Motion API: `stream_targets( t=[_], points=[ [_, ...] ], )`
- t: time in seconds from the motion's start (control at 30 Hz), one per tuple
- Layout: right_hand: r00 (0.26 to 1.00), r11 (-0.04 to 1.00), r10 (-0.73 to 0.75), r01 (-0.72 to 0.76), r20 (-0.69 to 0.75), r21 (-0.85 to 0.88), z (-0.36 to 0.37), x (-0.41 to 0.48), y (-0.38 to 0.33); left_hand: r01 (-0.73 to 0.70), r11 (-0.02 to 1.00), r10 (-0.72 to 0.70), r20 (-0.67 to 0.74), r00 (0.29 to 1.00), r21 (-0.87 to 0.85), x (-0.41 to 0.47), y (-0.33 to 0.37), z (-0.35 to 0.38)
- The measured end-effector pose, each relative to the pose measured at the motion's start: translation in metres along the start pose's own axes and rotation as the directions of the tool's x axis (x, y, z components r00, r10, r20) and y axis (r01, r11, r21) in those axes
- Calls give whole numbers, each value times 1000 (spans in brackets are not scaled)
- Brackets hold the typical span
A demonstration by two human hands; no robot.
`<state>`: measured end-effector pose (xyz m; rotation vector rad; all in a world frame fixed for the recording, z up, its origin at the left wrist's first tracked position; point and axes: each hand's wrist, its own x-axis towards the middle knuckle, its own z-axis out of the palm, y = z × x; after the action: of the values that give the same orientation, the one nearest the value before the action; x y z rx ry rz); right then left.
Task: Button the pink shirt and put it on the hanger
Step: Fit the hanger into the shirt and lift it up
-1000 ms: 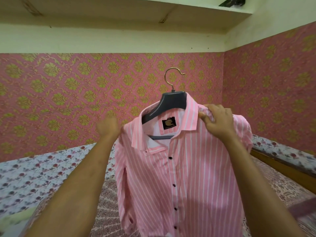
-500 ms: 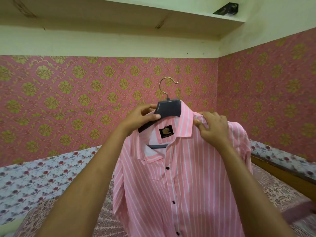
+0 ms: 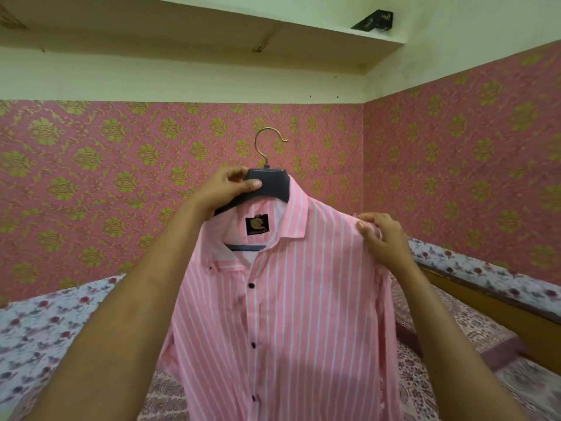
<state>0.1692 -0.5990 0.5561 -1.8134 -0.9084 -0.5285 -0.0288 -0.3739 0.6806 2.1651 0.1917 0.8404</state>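
Note:
The pink shirt point(image 3: 291, 314) with white stripes hangs in the air in front of me on a dark hanger point(image 3: 274, 185) with a metal hook. Its front is buttoned with dark buttons below the collar; the collar stands open and shows a black label. My left hand point(image 3: 226, 192) grips the hanger's top just left of the hook. At the shirt's right shoulder, my right hand point(image 3: 382, 238) pinches the fabric. The shirt's lower part runs out of view.
A bed with a floral sheet point(image 3: 45, 323) and a darker patterned cover point(image 3: 425, 387) lies below. A wooden bed edge point(image 3: 491, 296) runs along the right wall. Pink patterned wallpaper covers both walls. A shelf point(image 3: 273, 31) overhead carries a small black object point(image 3: 375, 21).
My left hand came up from behind the shirt's left shoulder and took hold of the hanger's top. My right hand slid outward from the collar to the right shoulder. The shirt rose slightly.

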Motion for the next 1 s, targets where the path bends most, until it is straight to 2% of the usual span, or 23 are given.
stream_targets(
  t=[0.1, 0.17, 0.27, 0.33, 0.4, 0.47, 0.53, 0.7, 0.73, 0.83, 0.87, 0.93, 1.0],
  points=[
    [966, 965, 216, -234, 145, 119, 7, -7, 6, -9, 1000, 9, -32, 999, 0, -2, 0, 0],
    [943, 934, 299, -320, 142, 156, 14, -10, 11, -5, 1000, 5, -27, 1000, 9, -5, 1, 0],
    [908, 899, 414, -419, 66, 129, 17, -7, 17, -2, 999, 3, -15, 1000, 43, -10, -1, -4],
    [899, 894, 435, -437, 46, 94, 17, -6, 16, 0, 998, 1, -16, 1000, 56, -11, -3, -9],
    [889, 889, 455, -450, -54, 85, 13, -4, 11, 10, 997, -9, -4, 1000, 72, -12, -4, -16],
    [850, 871, 490, -484, -196, 79, 6, -2, 7, 25, 994, -26, 14, 1000, 107, -16, -5, -24],
    [816, 855, 512, -515, -269, 63, -1, -1, 6, 38, 994, -40, 18, 999, 102, -22, -8, -31],
    [893, 896, 428, -439, -140, -64, -2, 6, -2, 41, 998, -40, -9, 999, 43, -28, -9, -30],
    [922, 924, 367, -376, -124, -68, 0, 6, -9, 37, 998, -37, -7, 999, 46, -29, -8, -28],
    [999, 998, 31, -32, 6, 62, 9, 6, -36, 26, 998, -27, 8, 1000, 56, -29, -6, -23],
    [994, 991, -52, 40, 96, 125, 12, 6, -47, 23, 998, -24, 16, 1000, 57, -28, -6, -22],
    [957, 978, -128, 77, 259, 196, 19, 8, -64, 15, 998, -16, 34, 999, 55, -28, -4, -19],
    [951, 973, -154, 100, 266, 207, 28, 11, -73, 4, 999, -6, 41, 999, 43, -27, -4, -17]
  ],
)
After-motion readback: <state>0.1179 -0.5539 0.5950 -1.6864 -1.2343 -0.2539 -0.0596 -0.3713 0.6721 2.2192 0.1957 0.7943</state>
